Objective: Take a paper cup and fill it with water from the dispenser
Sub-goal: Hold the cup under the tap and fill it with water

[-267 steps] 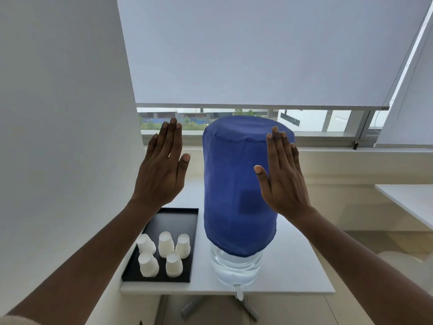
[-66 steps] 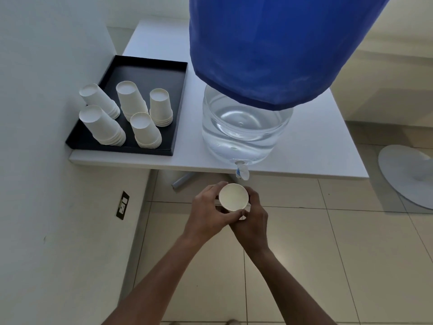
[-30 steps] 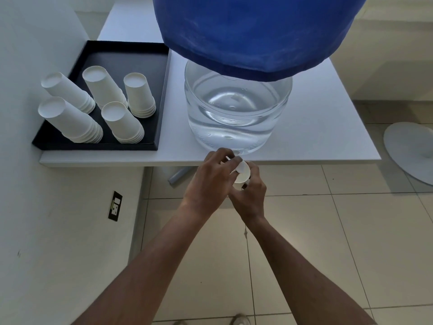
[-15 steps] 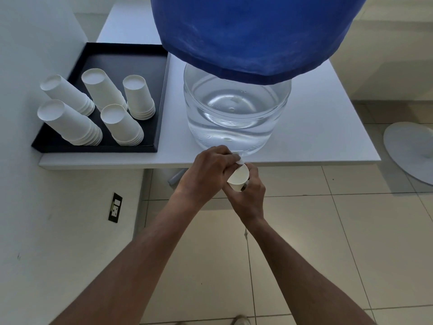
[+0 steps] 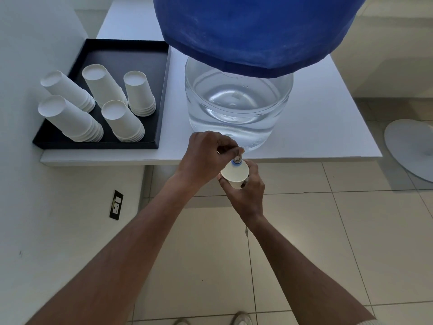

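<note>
Just above the centre of the frame, the right hand (image 5: pixel 246 191) was wrapped around a white paper cup (image 5: pixel 235 173), fingers curled round its far side and thumb on the near side, holding it beneath the table edge (image 5: pixel 304 158). The cup sat tilted, its mouth turned up toward the small blue-and-white tap (image 5: pixel 237 161) that jutted from the base of the clear water bottle (image 5: pixel 239 109). Half a second earlier the cup had been slightly lower and clear of the spout; now its rim had come up so the tap's blue tip lay just inside the opening.

The left hand (image 5: pixel 206 156) had also shifted. A second before, it had been cupped over the cup alongside the right; now it sat higher, against the table edge, with thumb and forefinger pinched together on the top of the tap, the other fingers folded in.

No stream could be made out, and whether any water was in the cup could not be told. By my reading, the cup had been fetched and positioned, and opening the tap was the step in hand, with the fill itself barely begun or about to start.

In the upper left of the frame, five stacks of upturned paper cups (image 5: pixel 121 120) stood on the black tray (image 5: pixel 159 95), unchanged. The blue cloth cover (image 5: pixel 257 31) filled the top of the frame, hiding the bottle's upper part.
</note>
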Available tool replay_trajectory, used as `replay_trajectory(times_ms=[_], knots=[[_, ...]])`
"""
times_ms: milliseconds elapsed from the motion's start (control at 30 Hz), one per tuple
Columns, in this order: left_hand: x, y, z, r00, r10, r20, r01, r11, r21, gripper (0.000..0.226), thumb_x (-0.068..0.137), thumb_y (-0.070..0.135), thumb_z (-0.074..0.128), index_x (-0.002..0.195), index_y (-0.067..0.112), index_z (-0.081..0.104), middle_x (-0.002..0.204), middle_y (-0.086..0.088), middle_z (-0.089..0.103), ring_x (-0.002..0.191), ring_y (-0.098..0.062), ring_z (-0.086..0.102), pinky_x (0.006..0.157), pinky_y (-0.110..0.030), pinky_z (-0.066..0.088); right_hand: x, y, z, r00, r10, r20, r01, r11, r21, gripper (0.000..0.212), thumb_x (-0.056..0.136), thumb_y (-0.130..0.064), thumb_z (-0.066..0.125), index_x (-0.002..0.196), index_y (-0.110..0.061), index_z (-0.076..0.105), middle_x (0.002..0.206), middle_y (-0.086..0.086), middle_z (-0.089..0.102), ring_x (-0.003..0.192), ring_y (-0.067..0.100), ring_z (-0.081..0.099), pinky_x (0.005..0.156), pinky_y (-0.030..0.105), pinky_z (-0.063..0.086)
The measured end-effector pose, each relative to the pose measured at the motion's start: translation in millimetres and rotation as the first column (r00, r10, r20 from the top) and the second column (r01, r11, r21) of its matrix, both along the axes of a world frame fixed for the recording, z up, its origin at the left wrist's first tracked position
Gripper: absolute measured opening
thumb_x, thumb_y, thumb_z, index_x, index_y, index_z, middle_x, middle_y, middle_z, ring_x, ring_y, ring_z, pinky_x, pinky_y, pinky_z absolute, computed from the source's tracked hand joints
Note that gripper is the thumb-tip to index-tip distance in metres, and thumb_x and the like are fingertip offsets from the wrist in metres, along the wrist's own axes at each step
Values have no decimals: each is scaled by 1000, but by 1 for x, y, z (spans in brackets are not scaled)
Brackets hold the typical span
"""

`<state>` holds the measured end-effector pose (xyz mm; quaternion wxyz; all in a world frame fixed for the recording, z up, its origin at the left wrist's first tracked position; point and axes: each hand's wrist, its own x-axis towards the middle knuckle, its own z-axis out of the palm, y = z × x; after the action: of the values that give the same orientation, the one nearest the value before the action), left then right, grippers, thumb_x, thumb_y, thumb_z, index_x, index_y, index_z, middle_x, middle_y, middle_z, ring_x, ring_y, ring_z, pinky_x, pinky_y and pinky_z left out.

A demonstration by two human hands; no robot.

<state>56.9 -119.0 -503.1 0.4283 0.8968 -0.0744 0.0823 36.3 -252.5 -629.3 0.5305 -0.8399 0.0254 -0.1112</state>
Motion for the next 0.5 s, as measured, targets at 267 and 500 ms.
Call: replay_trajectory(times_ms=[267,500], knots=[[1,-3,-6,997,49,-59,-53,997,-53,16,87,28,82,85,13,86,79,-1,83,74,-17,76,76,-31,55,1,1,2,1000,11,-4,-11,1000,22,61,74,-31,93,121,-12,59,104,-1,72,92,18,69,81,41,59],[0,-4,-10,997,58,-56,-62,996,-71,16,88,31,81,79,18,84,71,2,81,66,-15,71,70,-26,49,0,-1,2,1000,-1,-13,2,999,33,63,74,-35,93,123,-14,59,106,-3,72,95,16,70,81,38,59]])
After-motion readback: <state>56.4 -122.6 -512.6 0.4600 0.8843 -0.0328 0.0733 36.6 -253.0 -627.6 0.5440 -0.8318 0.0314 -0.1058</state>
